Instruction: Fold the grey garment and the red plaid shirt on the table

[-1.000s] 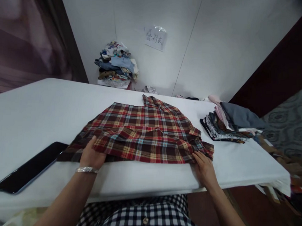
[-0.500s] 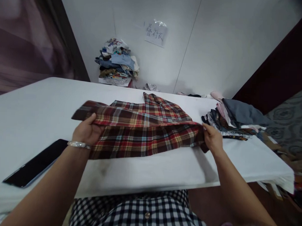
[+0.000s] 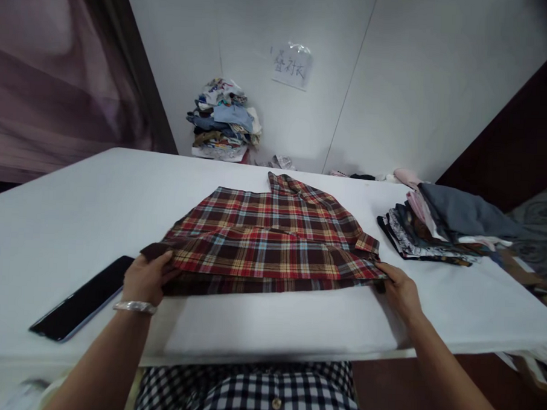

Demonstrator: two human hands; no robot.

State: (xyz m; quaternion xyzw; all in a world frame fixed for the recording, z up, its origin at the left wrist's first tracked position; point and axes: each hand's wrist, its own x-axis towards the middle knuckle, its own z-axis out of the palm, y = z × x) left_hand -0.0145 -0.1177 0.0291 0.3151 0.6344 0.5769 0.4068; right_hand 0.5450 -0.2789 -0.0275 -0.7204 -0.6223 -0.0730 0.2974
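A brown, red and yellow plaid shirt (image 3: 262, 250) lies across the white table in front of me. My left hand (image 3: 148, 275), with a silver bracelet on the wrist, pinches the near left corner of its upper layer. At the opposite end, my right hand (image 3: 401, 289) grips the near right corner between thumb and fingers. The layer between my hands is stretched nearly straight, and a darker strip of the shirt shows beneath it along the near side. One sleeve lies on the right, its cuff near my right hand.
A black phone (image 3: 83, 298) rests left of my left hand. Folded clothes (image 3: 435, 227) form a pile on the right of the white table (image 3: 73, 220). Against the wall stands a taller clothes heap (image 3: 225, 121), with a handwritten sign (image 3: 292, 67) above to its right.
Both hands have come down and nearer to me with the shirt's edge. The raised layer now lies lower over the near part. My view has shifted slightly left.
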